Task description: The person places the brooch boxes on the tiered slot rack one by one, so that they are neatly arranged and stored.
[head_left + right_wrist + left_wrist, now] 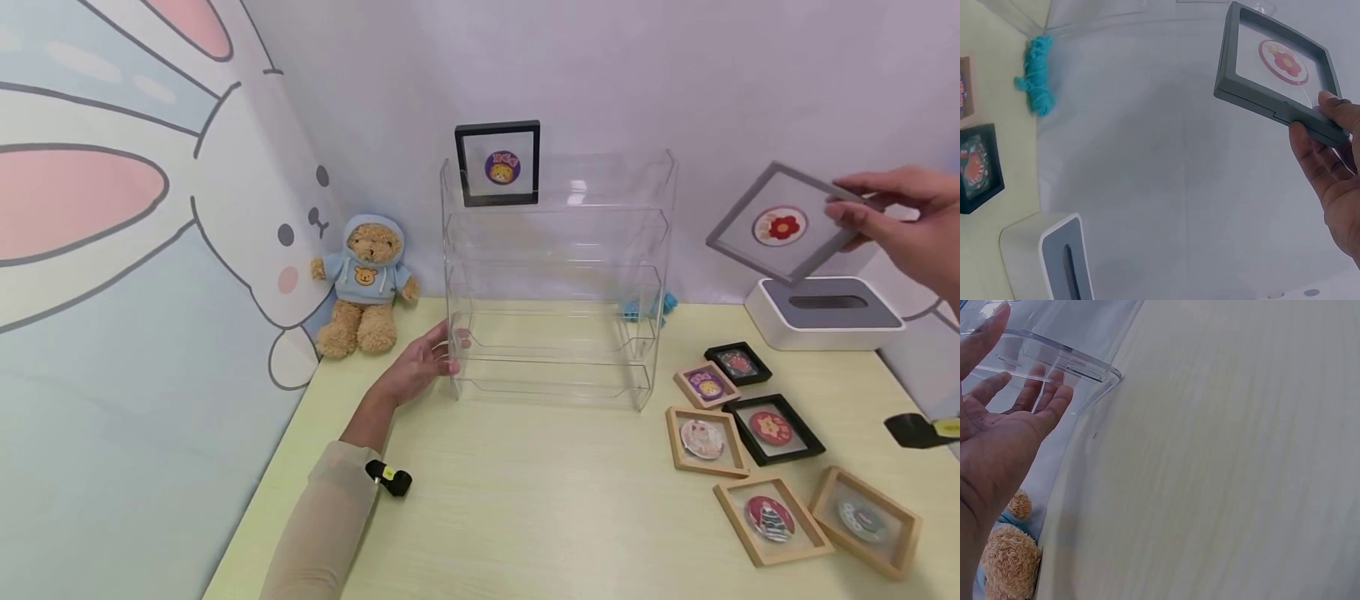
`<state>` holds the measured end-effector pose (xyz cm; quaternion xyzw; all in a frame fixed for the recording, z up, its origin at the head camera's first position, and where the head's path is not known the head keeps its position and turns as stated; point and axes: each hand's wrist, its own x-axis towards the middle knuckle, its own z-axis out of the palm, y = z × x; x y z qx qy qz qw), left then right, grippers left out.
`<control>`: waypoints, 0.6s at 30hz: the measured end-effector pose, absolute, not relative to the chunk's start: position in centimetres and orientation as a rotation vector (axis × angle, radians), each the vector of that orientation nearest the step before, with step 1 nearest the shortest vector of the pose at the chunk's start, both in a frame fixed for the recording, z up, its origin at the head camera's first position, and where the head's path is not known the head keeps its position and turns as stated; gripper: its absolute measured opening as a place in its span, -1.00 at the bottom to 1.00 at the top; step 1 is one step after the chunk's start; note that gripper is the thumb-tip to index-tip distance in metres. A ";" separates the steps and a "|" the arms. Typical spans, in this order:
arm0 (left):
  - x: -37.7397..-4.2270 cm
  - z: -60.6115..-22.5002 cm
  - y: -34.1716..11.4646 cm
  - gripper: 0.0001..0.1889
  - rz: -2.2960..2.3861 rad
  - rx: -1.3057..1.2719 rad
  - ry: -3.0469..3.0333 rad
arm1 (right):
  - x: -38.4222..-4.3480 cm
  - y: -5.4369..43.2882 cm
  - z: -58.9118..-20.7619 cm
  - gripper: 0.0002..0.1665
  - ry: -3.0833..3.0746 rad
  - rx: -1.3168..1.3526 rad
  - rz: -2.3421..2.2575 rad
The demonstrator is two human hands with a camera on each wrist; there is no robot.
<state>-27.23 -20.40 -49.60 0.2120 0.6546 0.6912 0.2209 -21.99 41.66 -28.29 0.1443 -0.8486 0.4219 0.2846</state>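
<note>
Pale wood-grain table (510, 492), clear tiered rack (555, 287) upright at rear; teddy bear (365, 283) left, teal bundle (1038, 75) behind, tissue box (825, 315) right; four wooden frames (772, 518), two black frames (772, 429), right side

The grey square frame (792, 252) looks like smooth matt plastic, the clear tiered rack (555, 363) glossy plastic, the brown teddy bear (347, 325) rough plush.
</note>
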 end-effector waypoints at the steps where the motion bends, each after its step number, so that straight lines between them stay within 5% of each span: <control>1: -27.2 -49.6 -20.4 -0.03 1.911 0.587 1.809 | -22.2 41.3 -27.8 -0.52 -2.259 0.393 1.145; 18: -27.3 -49.8 -20.5 -0.05 1.916 0.584 1.798 | -26.3 30.2 -20.8 -0.61 -2.062 0.353 1.366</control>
